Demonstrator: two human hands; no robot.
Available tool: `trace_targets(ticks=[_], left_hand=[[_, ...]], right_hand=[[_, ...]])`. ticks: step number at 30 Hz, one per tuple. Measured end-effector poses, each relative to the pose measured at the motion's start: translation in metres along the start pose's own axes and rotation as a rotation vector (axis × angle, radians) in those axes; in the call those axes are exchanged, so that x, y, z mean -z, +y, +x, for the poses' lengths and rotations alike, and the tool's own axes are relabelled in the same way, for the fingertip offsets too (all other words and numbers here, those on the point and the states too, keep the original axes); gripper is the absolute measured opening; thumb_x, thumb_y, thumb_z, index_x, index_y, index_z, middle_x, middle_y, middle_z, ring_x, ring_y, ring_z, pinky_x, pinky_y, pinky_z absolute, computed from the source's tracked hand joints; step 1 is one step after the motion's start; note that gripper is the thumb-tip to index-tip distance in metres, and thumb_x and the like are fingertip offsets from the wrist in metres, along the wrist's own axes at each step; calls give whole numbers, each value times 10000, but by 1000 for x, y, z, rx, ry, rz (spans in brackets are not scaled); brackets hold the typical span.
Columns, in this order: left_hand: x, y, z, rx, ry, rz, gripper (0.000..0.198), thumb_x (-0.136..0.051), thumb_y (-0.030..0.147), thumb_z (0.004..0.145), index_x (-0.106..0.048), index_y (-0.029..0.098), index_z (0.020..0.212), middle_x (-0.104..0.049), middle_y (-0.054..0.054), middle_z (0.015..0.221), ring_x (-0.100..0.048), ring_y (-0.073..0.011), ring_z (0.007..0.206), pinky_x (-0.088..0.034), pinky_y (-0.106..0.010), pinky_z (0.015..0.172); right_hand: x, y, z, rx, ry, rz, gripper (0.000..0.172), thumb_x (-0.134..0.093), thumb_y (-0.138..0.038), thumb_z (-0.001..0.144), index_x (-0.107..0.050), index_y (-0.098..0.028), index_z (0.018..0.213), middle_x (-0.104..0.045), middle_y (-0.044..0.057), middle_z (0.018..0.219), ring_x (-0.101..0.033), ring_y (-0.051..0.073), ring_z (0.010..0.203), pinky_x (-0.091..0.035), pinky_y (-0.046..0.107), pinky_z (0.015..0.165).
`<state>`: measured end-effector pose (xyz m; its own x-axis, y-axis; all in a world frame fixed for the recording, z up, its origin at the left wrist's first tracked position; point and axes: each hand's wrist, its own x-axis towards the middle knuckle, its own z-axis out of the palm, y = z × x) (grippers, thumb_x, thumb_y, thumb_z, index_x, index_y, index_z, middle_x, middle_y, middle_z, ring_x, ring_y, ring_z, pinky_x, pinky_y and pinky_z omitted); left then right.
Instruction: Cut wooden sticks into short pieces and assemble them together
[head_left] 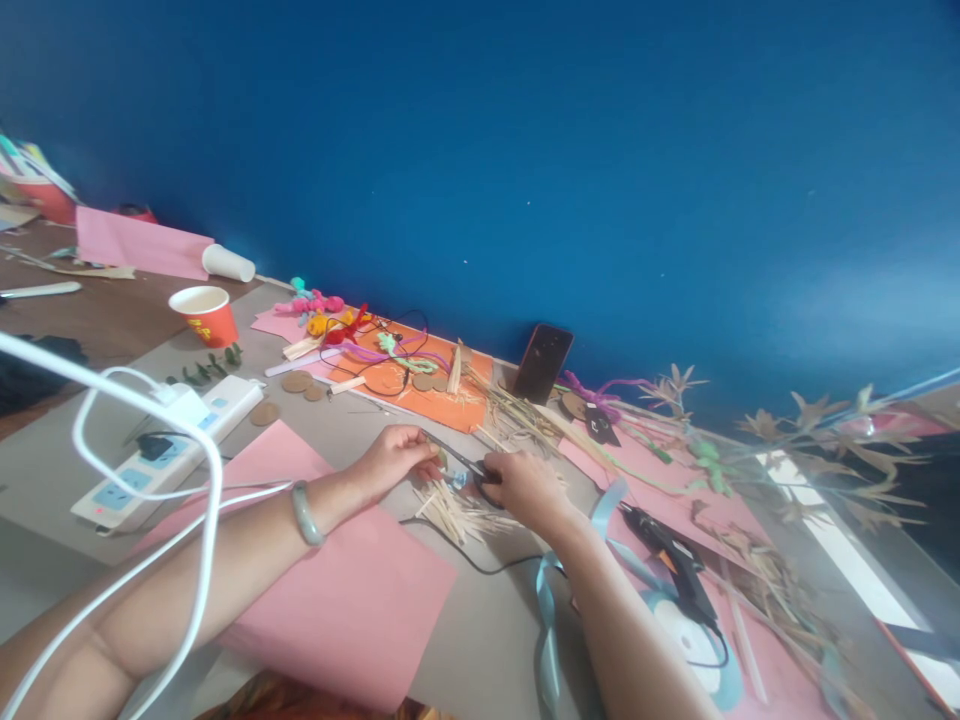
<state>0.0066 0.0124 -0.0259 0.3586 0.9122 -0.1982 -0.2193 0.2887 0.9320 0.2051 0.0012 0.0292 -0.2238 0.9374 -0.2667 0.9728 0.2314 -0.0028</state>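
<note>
My right hand [529, 490] grips a pair of dark scissors [463, 459] by the handles, with the blades pointing left toward my left hand [396, 462]. The fingers of my left hand are pinched together beside the blade tips. What they hold is small and mostly hidden. A jade-coloured bangle [306, 514] circles my left wrist. Beneath both hands lies a loose pile of pale straw pieces [454, 515] on the grey table.
Pink paper [352, 610] lies under my left forearm. A white power strip [176, 450] with cables stands left; a white cable crosses in front. At right are a black glue gun [671, 560] and blue ribbon [547, 630]. A phone [541, 362] leans against the blue wall.
</note>
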Motion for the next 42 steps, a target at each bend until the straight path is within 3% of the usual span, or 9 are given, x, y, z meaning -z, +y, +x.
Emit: trace_targets(ticks=[4, 10, 17, 42], left_hand=[[2, -1, 1, -20, 3, 15, 248, -675, 351, 714, -617, 112, 685, -676, -73, 609, -632, -134, 541, -483, -223, 532], [3, 2, 3, -129, 140, -14, 228, -724, 307, 662, -601, 124, 723, -691, -64, 633, -651, -147, 588, -510, -243, 595], [4, 6, 2, -233, 285, -18, 227, -702, 321, 689, -572, 141, 737, -690, -38, 658, -665, -151, 648, -519, -250, 633], [1, 7, -1, -288, 276, -29, 235, -729, 309, 670, -578, 132, 697, -662, -16, 605, -666, -155, 599, -536, -265, 625]], right_hand=[[-2, 2, 0, -25, 62, 83, 391, -539, -585, 755, -587, -211, 655, -599, 13, 611, -517, 146, 566, -204, 245, 485], [8, 0, -7, -10, 136, 264, 337, -579, -533, 714, -528, -203, 672, -582, -15, 605, -493, 123, 554, -260, 229, 508], [11, -10, -13, 34, 174, 131, 340, -585, -542, 696, -557, -205, 731, -599, 3, 617, -552, 171, 622, -300, 264, 606], [6, -12, -10, 29, 168, 251, 362, -620, -559, 669, -527, -211, 628, -571, -12, 570, -503, 132, 544, -267, 231, 525]])
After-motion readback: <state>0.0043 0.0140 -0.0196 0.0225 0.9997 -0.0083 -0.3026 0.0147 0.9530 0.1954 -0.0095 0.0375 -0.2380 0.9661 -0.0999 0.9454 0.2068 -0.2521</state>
